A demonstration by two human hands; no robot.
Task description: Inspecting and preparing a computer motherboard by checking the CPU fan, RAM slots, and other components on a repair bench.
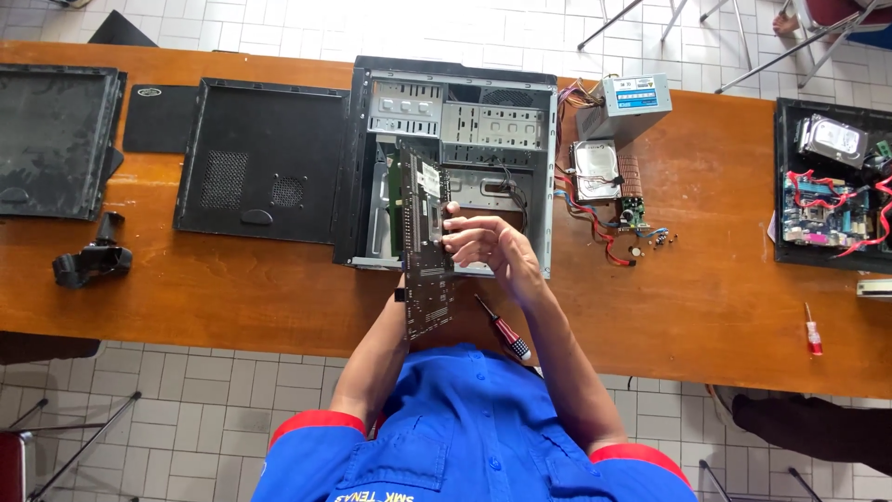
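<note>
A dark motherboard (425, 246) stands on edge, tilted up over the front rim of an open computer case (455, 121) that lies on the wooden table (706, 279). My right hand (488, 246) grips the board's right face with fingers curled onto it. My left hand is hidden behind the board; only the left forearm (376, 358) shows, reaching up to the board's lower edge. A screwdriver with a red and black handle (502, 330) lies on the table just under my right wrist.
A black side panel (260, 158) lies left of the case, another panel (51, 139) further left, and a black clamp (91, 260). A power supply (624, 104), hard drive (595, 172) and cables lie right. A second open case (832, 186) and a small red screwdriver (813, 330) sit far right.
</note>
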